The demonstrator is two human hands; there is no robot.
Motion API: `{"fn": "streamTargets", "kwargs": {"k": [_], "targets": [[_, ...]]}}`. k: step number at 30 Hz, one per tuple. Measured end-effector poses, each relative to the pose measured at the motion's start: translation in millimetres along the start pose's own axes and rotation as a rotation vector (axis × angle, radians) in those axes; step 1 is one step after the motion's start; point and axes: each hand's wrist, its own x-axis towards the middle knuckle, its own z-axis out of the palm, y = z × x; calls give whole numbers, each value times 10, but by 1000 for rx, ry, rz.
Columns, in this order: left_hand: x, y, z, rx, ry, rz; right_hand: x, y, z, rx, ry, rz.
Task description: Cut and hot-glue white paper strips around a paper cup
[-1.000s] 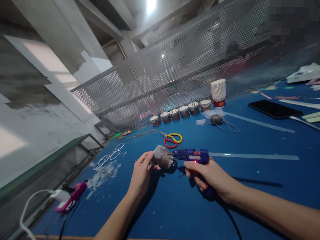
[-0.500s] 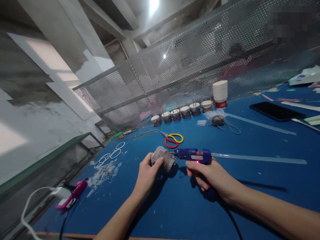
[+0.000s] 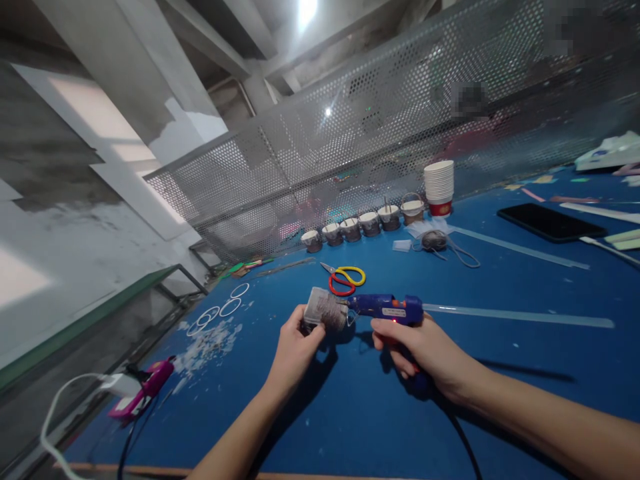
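Observation:
Between the fingers and thumb of my left hand [image 3: 297, 337] is a small cup [image 3: 327, 310] wrapped in grey-brown yarn, tipped on its side. My right hand [image 3: 415, 347] grips a blue hot glue gun [image 3: 385, 308] with a small red light lit. The gun's nozzle points left and meets the yarn-wrapped side near the cup's right end; whether it touches is hard to make out. A long clear glue stick [image 3: 520, 317] sticks out of the gun's back. Just beyond the cup lie scissors [image 3: 345, 280] with red and yellow handles.
Several wrapped cups [image 3: 370, 225] line the back, beside stacked paper cups [image 3: 439, 188] and a yarn ball [image 3: 434, 241]. A phone [image 3: 550, 221] lies at right. White rings [image 3: 230, 307], glue scraps [image 3: 210, 347] and a pink power strip [image 3: 145, 390] are at left. A perforated metal screen [image 3: 300, 160] stands behind.
My left hand has turned the cup slightly, and its thumb has slid down from the yarn to the lower edge. The glue gun stays almost in place.

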Motion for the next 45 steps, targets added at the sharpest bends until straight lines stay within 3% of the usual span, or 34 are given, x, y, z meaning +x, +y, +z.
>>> {"fn": "streamTargets", "kwargs": {"k": [13,21,30,45], "targets": [[-39,41,-13,-41,-12,47,5,32,2,-33,-18,19],[-26,-22,31,-186,26,32,-3,52,61,-83,-59,27],[-19,-55,45,-162,-16,54,26,103,68,-124,-70,4],[-12,-27,46,-111,32,65,16,105,46,-132,-48,20]]}}
